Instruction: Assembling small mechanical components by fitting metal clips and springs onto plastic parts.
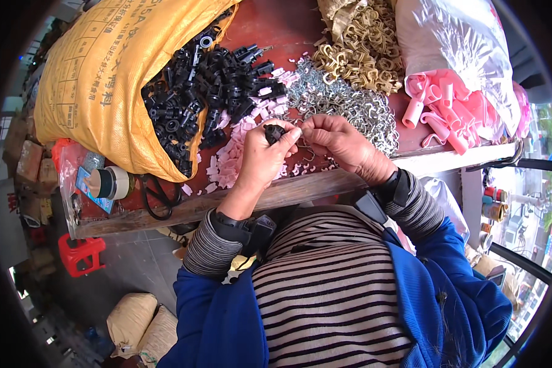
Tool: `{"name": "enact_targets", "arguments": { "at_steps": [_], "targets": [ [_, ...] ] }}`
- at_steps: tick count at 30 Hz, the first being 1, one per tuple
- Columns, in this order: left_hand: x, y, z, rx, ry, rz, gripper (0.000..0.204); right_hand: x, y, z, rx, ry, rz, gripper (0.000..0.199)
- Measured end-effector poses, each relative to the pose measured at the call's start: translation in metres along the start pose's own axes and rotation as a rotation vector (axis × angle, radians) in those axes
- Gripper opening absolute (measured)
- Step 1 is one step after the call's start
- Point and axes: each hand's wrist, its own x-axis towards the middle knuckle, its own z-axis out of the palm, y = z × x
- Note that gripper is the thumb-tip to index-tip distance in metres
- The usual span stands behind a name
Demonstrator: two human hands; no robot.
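Note:
My left hand [260, 161] grips a small black plastic part [273, 132] above the front of the red table [276, 24]. My right hand [340, 146] meets it from the right, fingertips pinched at the part, apparently on a small metal clip; I cannot tell for sure. A pile of the same black plastic parts [208, 92] spills from a yellow woven sack [98, 80] at the left. Small pink plastic pieces [233, 156] lie under my left hand. Silver wire clips [356, 107] are heaped by my right hand.
Brass-coloured clips [359, 52] lie at the back. Pink tubes [444, 110] spill from a clear bag [454, 43] on the right. A tape roll [113, 182] and black rubber bands [159, 196] sit at the table's left front. A red stool [80, 253] and sacks [144, 325] stand on the floor.

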Motion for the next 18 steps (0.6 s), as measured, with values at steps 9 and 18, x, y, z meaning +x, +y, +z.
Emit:
{"name": "enact_targets", "arguments": {
  "at_steps": [9,18],
  "targets": [
    [0.008,-0.009,-0.011,-0.306,0.038,-0.303,0.014,0.004,0.002,0.013,-1.040,0.288,-0.635,0.007],
    [0.002,-0.003,-0.003,-0.232,0.022,-0.037,0.009,0.006,0.000,0.009,-0.486,0.181,-0.215,0.010]
  ]
}}
